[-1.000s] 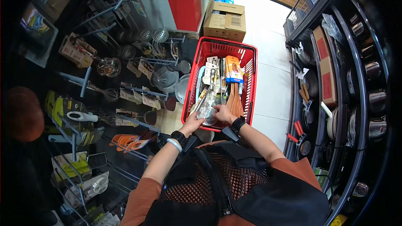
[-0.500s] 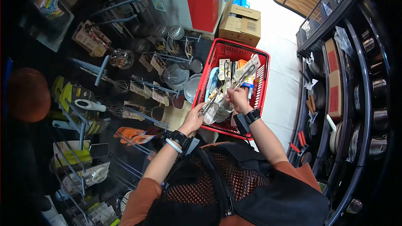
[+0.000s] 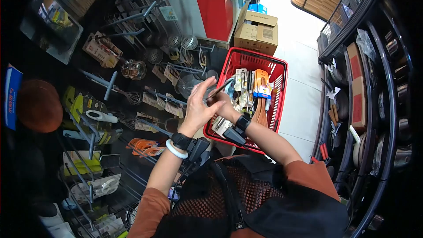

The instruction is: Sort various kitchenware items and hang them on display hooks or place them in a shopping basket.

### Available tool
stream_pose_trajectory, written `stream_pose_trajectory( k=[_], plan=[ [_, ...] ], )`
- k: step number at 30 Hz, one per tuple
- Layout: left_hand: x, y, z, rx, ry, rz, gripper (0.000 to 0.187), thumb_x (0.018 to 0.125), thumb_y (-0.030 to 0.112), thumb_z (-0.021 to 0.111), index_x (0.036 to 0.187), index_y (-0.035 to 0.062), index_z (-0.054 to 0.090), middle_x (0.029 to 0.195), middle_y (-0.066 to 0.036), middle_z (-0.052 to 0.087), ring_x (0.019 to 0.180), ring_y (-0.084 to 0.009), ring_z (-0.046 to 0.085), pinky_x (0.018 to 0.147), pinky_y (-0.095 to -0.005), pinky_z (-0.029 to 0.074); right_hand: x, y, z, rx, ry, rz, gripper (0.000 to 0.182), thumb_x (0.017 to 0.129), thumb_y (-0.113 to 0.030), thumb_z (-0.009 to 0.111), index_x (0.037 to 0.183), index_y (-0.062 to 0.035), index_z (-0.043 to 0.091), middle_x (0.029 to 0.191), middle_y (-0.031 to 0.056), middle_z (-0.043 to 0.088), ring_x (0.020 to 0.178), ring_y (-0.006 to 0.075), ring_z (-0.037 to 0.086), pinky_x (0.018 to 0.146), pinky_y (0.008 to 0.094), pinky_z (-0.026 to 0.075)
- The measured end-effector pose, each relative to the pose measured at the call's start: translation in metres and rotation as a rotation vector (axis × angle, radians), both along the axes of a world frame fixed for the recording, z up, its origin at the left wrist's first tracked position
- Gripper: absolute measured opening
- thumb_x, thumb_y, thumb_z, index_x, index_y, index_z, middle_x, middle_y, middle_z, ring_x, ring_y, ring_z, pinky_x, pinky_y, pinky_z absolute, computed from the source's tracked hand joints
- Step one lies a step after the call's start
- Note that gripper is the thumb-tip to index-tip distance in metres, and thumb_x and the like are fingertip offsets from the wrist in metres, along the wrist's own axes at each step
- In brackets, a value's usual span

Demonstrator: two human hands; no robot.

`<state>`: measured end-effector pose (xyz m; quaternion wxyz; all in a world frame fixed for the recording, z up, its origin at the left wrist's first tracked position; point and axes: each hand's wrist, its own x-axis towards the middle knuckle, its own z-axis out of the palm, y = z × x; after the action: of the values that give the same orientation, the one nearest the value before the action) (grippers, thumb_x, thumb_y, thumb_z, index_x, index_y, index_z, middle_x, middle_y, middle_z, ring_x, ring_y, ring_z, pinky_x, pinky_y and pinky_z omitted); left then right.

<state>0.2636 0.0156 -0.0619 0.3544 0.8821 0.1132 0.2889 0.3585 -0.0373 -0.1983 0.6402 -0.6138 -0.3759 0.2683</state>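
My left hand (image 3: 198,109) is raised over the left edge of the red shopping basket (image 3: 283,88), thumb and fingers spread apart, nothing visible in its grasp. Just behind it is my right hand (image 3: 225,105), its fingers partly hidden by the left. A thin dark strip (image 3: 216,91) shows at the right hand's fingers; what it belongs to I cannot make out. Inside the basket lie carded kitchen tools, among them an orange package (image 3: 262,83), a white-carded tool (image 3: 241,80) and brown wooden-looking utensils (image 3: 261,111).
On the left, a rack of metal hooks carries a whisk (image 3: 128,96), a skimmer (image 3: 189,42), and orange tools (image 3: 143,145). A cardboard box (image 3: 256,31) stands beyond the basket. Pan shelves (image 3: 382,105) line the right side, across the pale floor (image 3: 299,92).
Both hands have moved up and left from over the basket. The left hand has let go of the wire-handled metal tool and opened; the tool is no longer clearly visible.
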Motion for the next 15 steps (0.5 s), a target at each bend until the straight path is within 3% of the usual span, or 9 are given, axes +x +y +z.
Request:
stream_pose_trajectory(
  k=[2,3,4,7,9,10,12,13,15],
  plan=[
    [0.004,0.004,-0.009,-0.07,-0.032,0.049,0.052,0.065,0.013,0.075,0.112,0.0013,0.055,0.104,-0.013,0.059,0.094,-0.0223,0.058,0.081,-0.0311,0.046,-0.01,0.004,0.012,0.007,0.125,0.05,0.009,0.073,-0.003,0.053,0.081,0.0003,0.057,0.075,0.0119,0.06,0.069,0.0208,0.059,0.061,0.0335,0.046],
    [0.005,0.002,-0.004,-0.113,-0.061,0.086,0.038,0.067,0.01,0.073,0.102,-0.0009,0.06,0.099,-0.013,0.062,0.087,-0.0199,0.06,0.079,-0.0297,0.046,-0.011,0.016,-0.004,0.09,-0.187,0.005,0.014,0.072,-0.001,0.052,0.085,0.0002,0.058,0.079,0.0168,0.061,0.076,0.0291,0.062,0.063,0.0365,0.047],
    [0.009,0.008,-0.017,-0.107,-0.141,0.096,0.028,0.071,0.007,0.07,0.097,-0.0026,0.061,0.088,-0.01,0.064,0.077,-0.0137,0.06,0.071,-0.0265,0.047,-0.013,0.019,-0.02,0.04,-0.282,-0.039,0.017,0.071,-0.001,0.053,0.087,0.0003,0.059,0.083,0.0203,0.061,0.082,0.0351,0.061,0.066,0.0395,0.048],
    [0.008,0.017,-0.034,-0.21,-0.075,0.164,0.018,0.072,0.003,0.066,0.09,-0.0018,0.063,0.075,-0.011,0.064,0.062,-0.0156,0.061,0.06,-0.0274,0.048,-0.018,0.016,-0.009,-0.227,-0.221,0.045,0.022,0.071,-0.007,0.058,0.091,0.0015,0.058,0.085,0.0206,0.061,0.086,0.0344,0.061,0.071,0.0405,0.048],
    [0.008,0.028,-0.05,-0.246,-0.08,0.234,0.012,0.073,0.003,0.065,0.083,-0.0022,0.063,0.065,-0.009,0.063,0.055,-0.0117,0.058,0.054,-0.0267,0.046,-0.017,0.02,-0.021,-0.313,0.023,0.136,0.054,0.069,-0.012,0.065,0.115,0.0073,0.044,0.11,0.0233,0.054,0.097,0.0321,0.057,0.083,0.0361,0.046],
    [0.007,0.034,-0.054,-0.242,-0.074,0.234,0.012,0.073,0.003,0.065,0.083,-0.0022,0.063,0.065,-0.009,0.063,0.055,-0.0117,0.058,0.054,-0.0267,0.046,-0.018,0.023,-0.028,-0.31,0.029,0.136,0.054,0.069,-0.012,0.065,0.115,0.0073,0.044,0.11,0.0233,0.054,0.097,0.0321,0.057,0.083,0.0361,0.046],
    [0.006,0.045,-0.06,-0.266,0.112,0.325,0.01,0.071,0.004,0.066,0.078,-0.0019,0.063,0.061,-0.009,0.062,0.054,-0.012,0.058,0.053,-0.0271,0.046,-0.022,0.024,-0.03,-0.365,-0.254,-0.25,0.074,0.067,-0.017,0.065,0.129,0.0057,0.03,0.123,0.0299,0.041,0.1,0.036,0.055,0.086,0.0393,0.045],
    [0.008,0.053,-0.069,-0.291,0.138,0.342,0.009,0.069,0.005,0.068,0.073,-0.0016,0.063,0.061,-0.01,0.063,0.053,-0.0121,0.057,0.052,-0.0279,0.045,-0.016,0.023,-0.031,-0.26,-0.15,-0.167,0.088,0.066,-0.016,0.066,0.133,0.0081,0.015,0.13,0.0304,0.03,0.111,0.0383,0.046,0.095,0.0384,0.039],
    [0.011,0.059,-0.078,-0.316,0.196,0.366,0.009,0.069,0.005,0.069,0.072,-0.0014,0.063,0.062,-0.01,0.063,0.054,-0.0126,0.058,0.053,-0.0285,0.045,-0.01,0.019,-0.003,-0.169,0.056,-0.048,0.088,0.066,-0.016,0.066,0.133,0.0089,0.015,0.128,0.0299,0.032,0.115,0.0388,0.042,0.096,0.0387,0.037]
  ],
)
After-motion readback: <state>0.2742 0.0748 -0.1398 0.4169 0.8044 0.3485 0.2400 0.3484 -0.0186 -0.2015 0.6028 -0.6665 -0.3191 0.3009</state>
